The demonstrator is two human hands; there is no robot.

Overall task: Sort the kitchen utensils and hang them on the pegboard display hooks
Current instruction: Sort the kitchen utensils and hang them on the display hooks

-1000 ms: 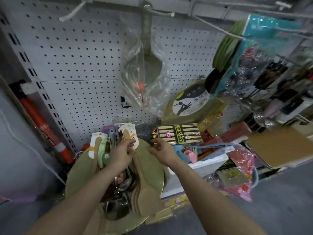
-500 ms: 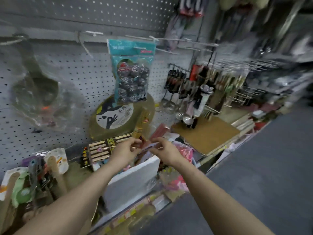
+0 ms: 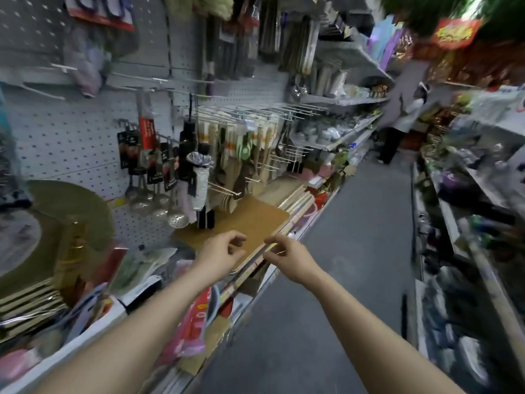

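wooden board (image 3: 252,220) lies under left hand (image 3: 220,253) and right hand (image 3: 288,255), both loosely curled.

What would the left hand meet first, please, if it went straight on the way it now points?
Most likely the flat brown rectangular board: the left hand is at its near edge, pointing across it. Depth is unclear, so it might skim just above the surface.
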